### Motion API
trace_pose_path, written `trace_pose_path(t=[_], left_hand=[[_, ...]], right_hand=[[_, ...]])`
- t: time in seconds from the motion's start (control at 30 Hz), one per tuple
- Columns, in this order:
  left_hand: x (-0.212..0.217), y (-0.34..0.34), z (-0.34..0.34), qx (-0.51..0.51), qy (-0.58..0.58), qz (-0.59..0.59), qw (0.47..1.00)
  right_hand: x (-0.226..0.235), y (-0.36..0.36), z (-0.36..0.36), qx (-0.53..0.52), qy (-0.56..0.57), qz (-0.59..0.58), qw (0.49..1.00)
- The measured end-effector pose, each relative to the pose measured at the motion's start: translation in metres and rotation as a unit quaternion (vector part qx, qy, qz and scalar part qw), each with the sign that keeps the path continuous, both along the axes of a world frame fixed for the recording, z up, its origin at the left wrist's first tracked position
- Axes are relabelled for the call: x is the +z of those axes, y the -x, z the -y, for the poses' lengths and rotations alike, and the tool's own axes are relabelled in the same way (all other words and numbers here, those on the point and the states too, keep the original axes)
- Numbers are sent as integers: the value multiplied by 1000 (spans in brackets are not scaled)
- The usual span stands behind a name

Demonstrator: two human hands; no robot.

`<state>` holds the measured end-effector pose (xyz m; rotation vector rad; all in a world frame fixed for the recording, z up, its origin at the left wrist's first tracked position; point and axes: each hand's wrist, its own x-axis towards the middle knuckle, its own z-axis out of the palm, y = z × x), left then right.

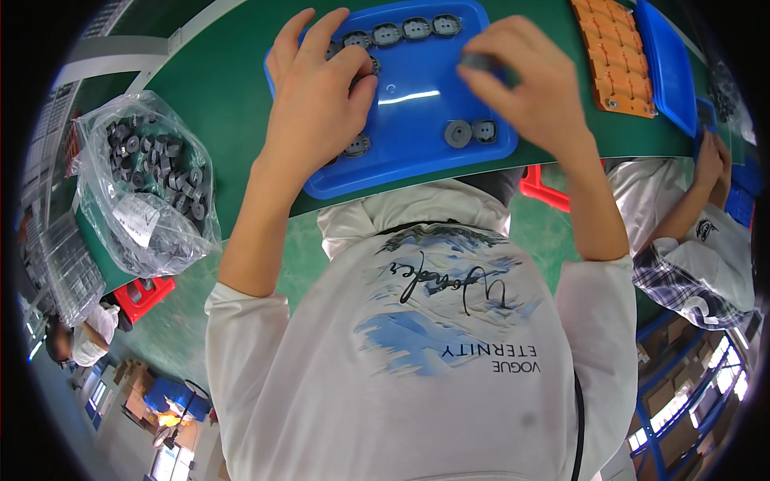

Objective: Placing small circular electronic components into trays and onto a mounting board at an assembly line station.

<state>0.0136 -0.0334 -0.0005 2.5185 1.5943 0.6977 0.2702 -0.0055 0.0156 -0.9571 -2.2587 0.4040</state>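
A blue tray (413, 156) lies before me on the green table. Small grey parts in black, rounded housings (416, 29) form a row along its far side, and others sit at its left. My left hand (321, 100) reaches over the tray's left side, thumb and forefinger closed around a grey-and-black part (374, 66), mostly hidden by the fingers. Above the tray's right side, my right hand (533, 88) pinches a small grey round piece (479, 61), slightly blurred. Near the right front corner rest a grey disc (457, 134) and another housed part (484, 131).
A clear plastic bag (148, 184) of many loose grey round pieces stands at the table's left. To the far right are an orange slotted board (616, 60) and another blue tray (667, 64). A co-worker (698, 216) sits at my right. Red stools (545, 188) stand below.
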Motion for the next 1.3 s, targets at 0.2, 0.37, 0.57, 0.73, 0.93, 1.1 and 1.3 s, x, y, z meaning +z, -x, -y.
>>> trace_pose_path(t=[0.2, 0.37, 0.57, 0.73, 0.93, 1.1, 1.3], left_hand=[[18, -9, 3, 12, 30, 25, 999], [19, -9, 4, 15, 49, 46, 998], [21, -7, 3, 6, 48, 42, 998], [22, -7, 2, 3, 44, 41, 998], [29, -9, 2, 18, 58, 40, 997], [26, -18, -10, -37, 30, 51, 998], [-22, -21, -34, -143, -109, 99, 979]], right_hand=[[-20, 23, 4, 69, -20, 118, 990], [-18, 32, 2, 4, -71, 106, 992], [-11, 38, 1, 24, -71, 160, 984], [-5, 48, -1, 15, 112, 61, 992], [-13, 45, -4, 44, -36, 104, 993], [-19, 38, -3, 53, -58, 109, 991], [-16, 29, 1, 31, 45, 72, 996]])
